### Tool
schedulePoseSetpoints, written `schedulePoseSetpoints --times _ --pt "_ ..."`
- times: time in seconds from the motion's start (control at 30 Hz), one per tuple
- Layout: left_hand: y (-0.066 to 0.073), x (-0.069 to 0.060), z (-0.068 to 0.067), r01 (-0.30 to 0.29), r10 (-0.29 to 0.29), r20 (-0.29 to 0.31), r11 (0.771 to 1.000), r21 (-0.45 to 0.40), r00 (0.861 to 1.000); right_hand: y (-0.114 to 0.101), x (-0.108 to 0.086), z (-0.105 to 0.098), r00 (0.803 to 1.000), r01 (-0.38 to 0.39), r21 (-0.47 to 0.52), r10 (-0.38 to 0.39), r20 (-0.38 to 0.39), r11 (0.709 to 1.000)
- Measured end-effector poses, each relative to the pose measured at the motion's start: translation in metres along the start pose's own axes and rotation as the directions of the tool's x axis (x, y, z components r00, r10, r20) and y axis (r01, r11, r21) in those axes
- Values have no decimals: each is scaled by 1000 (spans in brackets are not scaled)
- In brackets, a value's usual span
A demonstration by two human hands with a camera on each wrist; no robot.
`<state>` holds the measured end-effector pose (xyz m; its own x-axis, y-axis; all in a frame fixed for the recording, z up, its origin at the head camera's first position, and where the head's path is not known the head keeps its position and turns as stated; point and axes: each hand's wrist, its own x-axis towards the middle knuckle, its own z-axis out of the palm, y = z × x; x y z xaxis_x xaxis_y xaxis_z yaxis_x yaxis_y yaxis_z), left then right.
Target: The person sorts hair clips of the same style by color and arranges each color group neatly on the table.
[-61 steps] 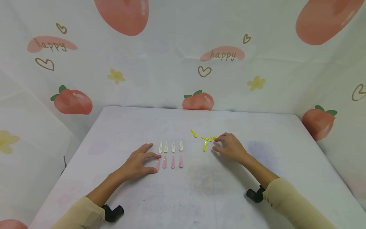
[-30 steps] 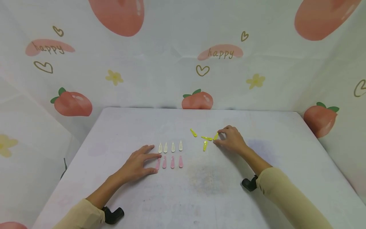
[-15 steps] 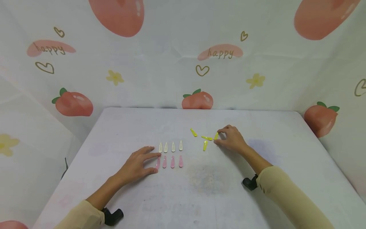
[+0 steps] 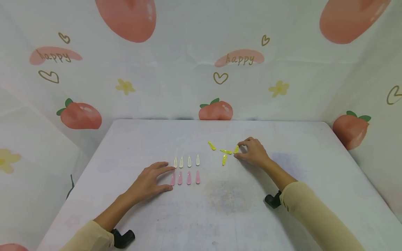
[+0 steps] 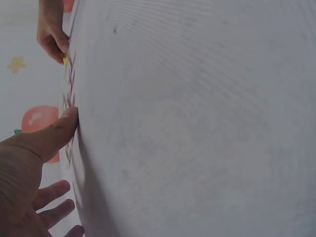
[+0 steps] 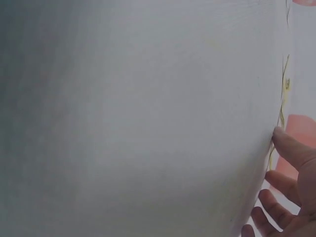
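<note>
Several snap hair clips lie on the white table. The left hand [image 4: 154, 178] pinches the leftmost pink hair clip [image 4: 173, 179] by its ends, index finger at the top and thumb at the bottom. Above the pink row is a row of white hair clips [image 4: 189, 161], standing parallel. The right hand [image 4: 253, 152] holds a yellow hair clip [image 4: 236, 149] between thumb and index finger, partly covering it. Other yellow hair clips lie loose beside it: a flat one [image 4: 225, 151], a near one [image 4: 224, 160] and a far one [image 4: 211, 145].
The white table [image 4: 201, 216] ends at a far edge against a cloth backdrop [image 4: 176, 69] printed with peaches. The wrist views are mostly tabletop, with clips seen nearly edge-on. A dark camera [image 4: 123, 238] sits at the left wrist, another camera [image 4: 272, 200] at the right.
The right hand has taken a yellow hair clip by its ends and turned it more upright. Under the left fingers the leftmost pink clip has turned slightly, now nearly parallel with its row.
</note>
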<state>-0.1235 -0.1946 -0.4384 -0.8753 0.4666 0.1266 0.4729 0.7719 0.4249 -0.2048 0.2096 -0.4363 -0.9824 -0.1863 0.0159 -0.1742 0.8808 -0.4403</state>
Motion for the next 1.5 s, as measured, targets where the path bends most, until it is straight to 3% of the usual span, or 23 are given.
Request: schedulePoseSetpoints --times 0.17,0.37,0.6,0.83,0.97,1.33,1.5 --pt "6 7 -2 -50 50 -33 999 10 998 0 0 1 1000 -8 3 8 3 1000" --pt "25 33 -3 -74 73 -36 997 -26 997 0 0 1 1000 -6 8 6 -8 1000" --pt "42 78 4 9 -8 14 999 -34 1000 0 -1 0 1000 -9 15 9 -17 1000" --pt "51 126 25 97 -95 48 995 -28 994 0 1 -2 1000 -31 9 31 -1 999" --pt "57 146 36 119 -121 77 993 25 990 0 2 -1 1000 -28 0 28 8 1000" --pt "75 172 50 151 -157 45 983 106 987 -2 3 -3 999 -33 -34 34 21 999" --pt "74 177 46 148 -157 98 984 95 983 -3 3 -3 999 -28 -33 29 25 999"
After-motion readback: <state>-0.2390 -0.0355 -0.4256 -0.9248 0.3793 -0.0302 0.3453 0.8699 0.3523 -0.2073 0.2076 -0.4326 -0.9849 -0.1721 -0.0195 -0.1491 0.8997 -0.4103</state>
